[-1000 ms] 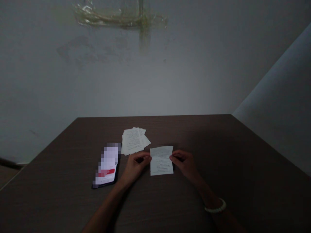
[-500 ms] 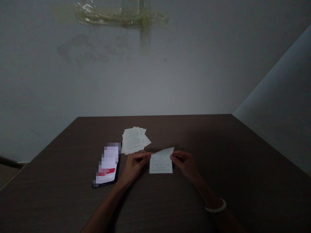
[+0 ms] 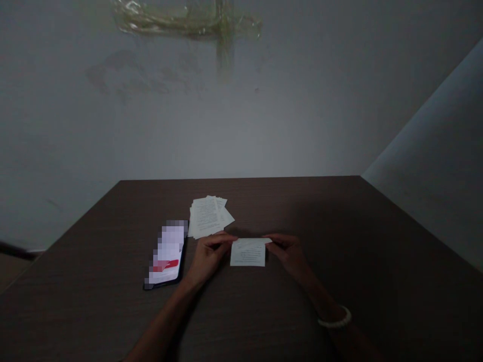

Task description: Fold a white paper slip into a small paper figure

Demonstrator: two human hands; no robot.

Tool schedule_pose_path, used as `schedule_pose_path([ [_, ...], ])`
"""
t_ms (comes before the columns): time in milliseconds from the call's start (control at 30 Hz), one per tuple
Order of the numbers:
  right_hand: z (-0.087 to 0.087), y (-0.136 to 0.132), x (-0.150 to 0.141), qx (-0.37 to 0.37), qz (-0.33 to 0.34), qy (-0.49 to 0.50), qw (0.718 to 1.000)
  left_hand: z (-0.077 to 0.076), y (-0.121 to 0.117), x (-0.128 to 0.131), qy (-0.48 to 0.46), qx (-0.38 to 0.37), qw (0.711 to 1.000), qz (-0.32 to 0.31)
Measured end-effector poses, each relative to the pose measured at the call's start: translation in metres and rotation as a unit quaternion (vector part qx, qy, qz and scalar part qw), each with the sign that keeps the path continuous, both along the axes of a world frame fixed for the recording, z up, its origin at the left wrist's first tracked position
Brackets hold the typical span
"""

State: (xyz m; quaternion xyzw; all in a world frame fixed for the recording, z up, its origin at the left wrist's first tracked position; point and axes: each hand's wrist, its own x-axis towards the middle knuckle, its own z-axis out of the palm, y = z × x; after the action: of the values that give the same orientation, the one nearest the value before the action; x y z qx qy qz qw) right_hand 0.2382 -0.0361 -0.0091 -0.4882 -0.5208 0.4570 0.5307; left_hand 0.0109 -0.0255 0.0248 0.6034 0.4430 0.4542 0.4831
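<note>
A small printed sheet of paper [image 3: 248, 254] is held between my two hands, its upper part bent over so that a short, wide rectangle faces me. My left hand [image 3: 212, 251] pinches its upper left corner between thumb and fingers. At the upper right corner, my right hand [image 3: 287, 253] grips the paper the same way, and a pale beaded bracelet [image 3: 335, 322] circles that wrist. Just beyond my left hand lies a loose pile of printed papers [image 3: 207, 216], its edges uneven.
Left of my left hand, a phone [image 3: 168, 254] lies face up with its screen lit, partly blurred out. Everything rests on a dark brown table [image 3: 339, 216]. A grey wall [image 3: 287, 115] with yellowed tape [image 3: 181, 27] rises behind its far edge.
The sheet stood taller and nearly flat a second ago. Its top edge has since curled and folded over, making it shorter, while both hands have stayed almost in place.
</note>
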Motion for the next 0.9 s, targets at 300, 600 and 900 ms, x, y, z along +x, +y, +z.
schedule_pose_path([
  [300,0.002,-0.003,0.007,0.044,0.010,-0.016,0.999,-0.003,0.001,0.002,0.026,0.002,0.999,0.019],
  [600,0.004,-0.002,0.007,0.068,0.045,-0.016,0.997,-0.003,0.001,0.002,0.040,0.015,0.999,0.006],
  [900,0.004,-0.005,0.001,0.069,0.080,-0.126,0.986,-0.011,0.003,0.002,0.050,0.032,0.998,-0.001],
])
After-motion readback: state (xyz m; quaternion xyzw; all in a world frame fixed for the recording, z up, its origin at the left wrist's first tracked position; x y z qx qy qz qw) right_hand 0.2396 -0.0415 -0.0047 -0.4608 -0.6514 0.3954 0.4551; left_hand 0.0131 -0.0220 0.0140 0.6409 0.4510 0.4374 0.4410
